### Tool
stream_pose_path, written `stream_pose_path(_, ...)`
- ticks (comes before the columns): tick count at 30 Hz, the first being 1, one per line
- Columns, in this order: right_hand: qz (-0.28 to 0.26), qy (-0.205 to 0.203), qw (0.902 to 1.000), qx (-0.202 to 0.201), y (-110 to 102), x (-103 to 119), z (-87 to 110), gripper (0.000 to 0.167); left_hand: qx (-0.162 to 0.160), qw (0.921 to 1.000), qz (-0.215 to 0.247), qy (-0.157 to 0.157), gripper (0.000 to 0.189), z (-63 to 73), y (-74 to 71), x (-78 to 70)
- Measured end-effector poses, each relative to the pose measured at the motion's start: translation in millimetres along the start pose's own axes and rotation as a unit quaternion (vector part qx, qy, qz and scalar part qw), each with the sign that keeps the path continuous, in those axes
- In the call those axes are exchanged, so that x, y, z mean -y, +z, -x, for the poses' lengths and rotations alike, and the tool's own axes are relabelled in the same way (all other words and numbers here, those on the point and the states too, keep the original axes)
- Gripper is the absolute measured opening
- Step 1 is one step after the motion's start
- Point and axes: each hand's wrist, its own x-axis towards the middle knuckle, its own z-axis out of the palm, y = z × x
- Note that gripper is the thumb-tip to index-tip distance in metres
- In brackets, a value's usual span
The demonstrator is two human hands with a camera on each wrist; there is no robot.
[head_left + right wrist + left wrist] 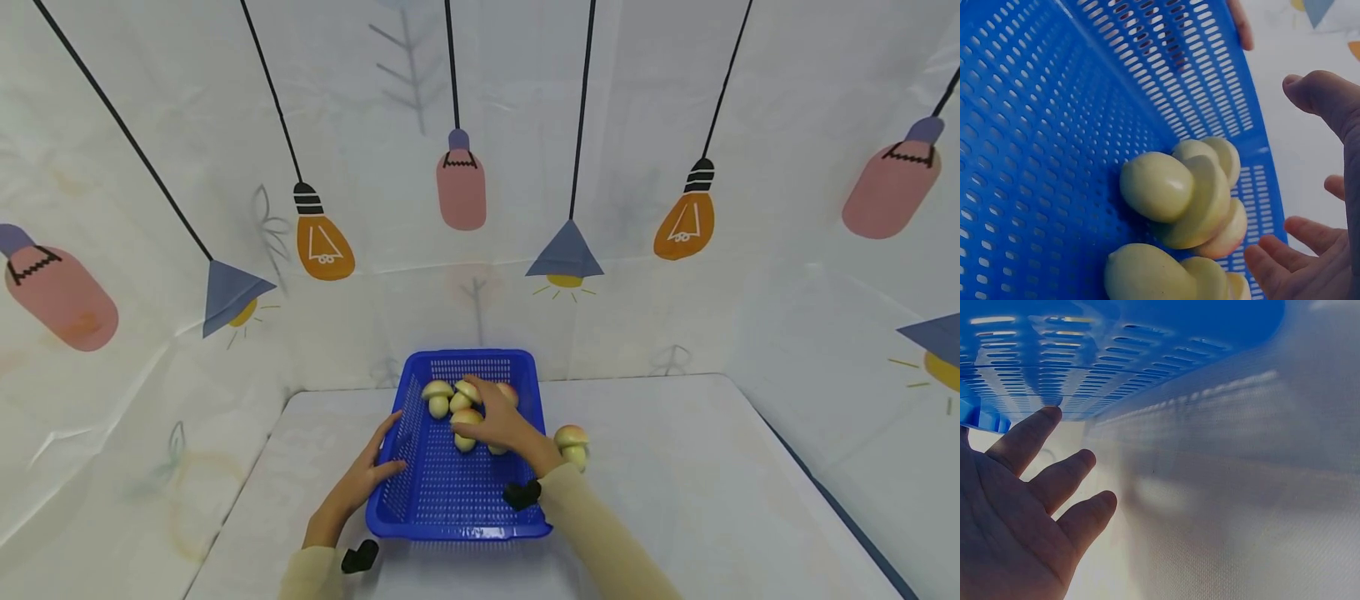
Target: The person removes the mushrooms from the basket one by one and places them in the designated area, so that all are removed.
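A blue plastic basket (457,532) with slotted walls stands on the table. Several toy mushrooms (438,399) with pale stems and yellowish, partly reddish caps lie toward its far end. My left hand (358,482) holds the basket's left side, thumb over the rim and fingers outside; the left wrist view shows spread fingers (1066,478) beside the slotted wall. Over the mushrooms hovers my right hand (501,419), thumb and fingers apart. In the right wrist view nothing sits between its fingers (1291,256), and mushrooms (1157,187) lie below it. It partly covers some mushrooms in the head view.
Another toy mushroom (572,446) lies on the white table (675,500), just right of the basket by my right forearm. A white sheet (510,317) printed with lamps hangs behind the table and along both sides.
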Motion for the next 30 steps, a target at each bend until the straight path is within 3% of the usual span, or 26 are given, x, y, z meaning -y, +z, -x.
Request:
stream_pose_path(24,0.065,0.059,0.9931,0.078,9.3,11.4,-0.8,0.093,-0.005,1.0000,0.004,-0.005,0.087,0.1,2.0,-1.6)
stream_pose_path(30,0.060,0.048,0.9922,0.099,10.9,13.1,0.6,0.086,-0.006,1.0000,0.000,-0.006,0.088,0.0,2.2,-2.1)
